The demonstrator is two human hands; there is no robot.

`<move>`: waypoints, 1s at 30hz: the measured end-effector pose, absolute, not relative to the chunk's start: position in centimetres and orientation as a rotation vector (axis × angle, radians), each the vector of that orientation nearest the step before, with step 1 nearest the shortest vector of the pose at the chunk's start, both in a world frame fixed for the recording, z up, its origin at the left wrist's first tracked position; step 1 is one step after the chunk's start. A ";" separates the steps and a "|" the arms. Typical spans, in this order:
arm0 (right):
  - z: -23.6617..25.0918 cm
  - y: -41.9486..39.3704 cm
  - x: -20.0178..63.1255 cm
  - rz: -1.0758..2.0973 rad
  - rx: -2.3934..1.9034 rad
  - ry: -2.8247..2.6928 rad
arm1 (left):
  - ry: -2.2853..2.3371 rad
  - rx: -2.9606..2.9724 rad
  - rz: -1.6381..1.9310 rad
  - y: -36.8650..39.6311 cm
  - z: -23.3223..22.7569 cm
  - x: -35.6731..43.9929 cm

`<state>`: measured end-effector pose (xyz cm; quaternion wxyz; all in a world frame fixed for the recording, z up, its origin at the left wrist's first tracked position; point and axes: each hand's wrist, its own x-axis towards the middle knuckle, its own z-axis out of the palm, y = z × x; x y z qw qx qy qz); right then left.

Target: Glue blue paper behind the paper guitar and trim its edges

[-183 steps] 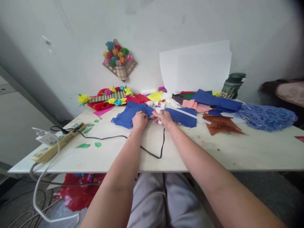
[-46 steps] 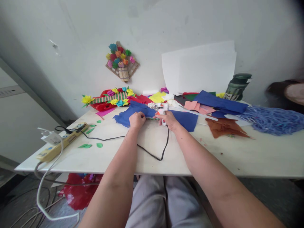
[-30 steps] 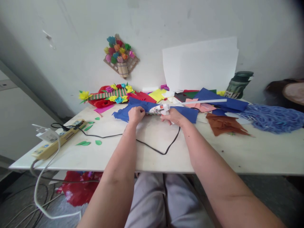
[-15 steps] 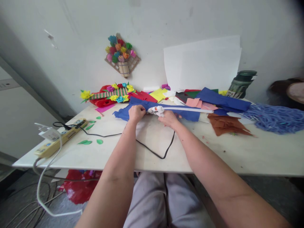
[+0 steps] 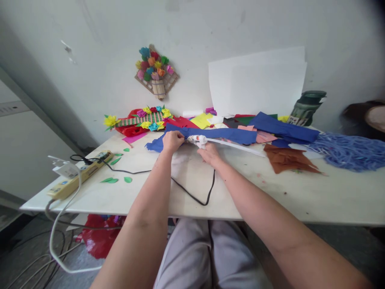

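My right hand (image 5: 210,154) is closed around a white hot glue gun (image 5: 198,139), whose nozzle end points left. A long white glue stick (image 5: 237,147) juts out of the gun's back toward the right. My left hand (image 5: 172,141) pinches at a strip of blue crepe paper (image 5: 219,134), just left of the nozzle. What lies exactly between its fingertips is hidden. Wide and crumpled, the blue paper stretches behind both hands. The gun's black cord (image 5: 194,196) bends across the white table below my wrists.
Left on the table are a yellow power strip (image 5: 64,188) with a white charger, and green paper leaves (image 5: 128,180). Behind lie a flower-trimmed woven piece (image 5: 144,120) and coloured paper scraps. Rightward are brown paper (image 5: 288,157), blue shredded strands (image 5: 349,150) and a dark green bottle (image 5: 306,107).
My right hand has shifted slightly left and down, and the glue stick now slopes more downward to the right. The blue paper's right part has risen slightly. My left hand stays nearly in place.
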<state>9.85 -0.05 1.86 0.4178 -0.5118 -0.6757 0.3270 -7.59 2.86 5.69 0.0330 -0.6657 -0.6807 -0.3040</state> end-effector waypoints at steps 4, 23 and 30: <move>2.2 -0.4 9.4 0.657 -1.543 -1.736 | -2.102 -2.053 -0.917 2.8 5.8 -7.4; 2.4 0.3 9.2 0.741 -1.590 -1.729 | -2.124 -2.052 -0.863 2.9 5.7 -6.9; 2.3 0.3 9.4 0.763 -1.521 -1.742 | -2.114 -2.061 -0.858 3.2 5.4 -7.3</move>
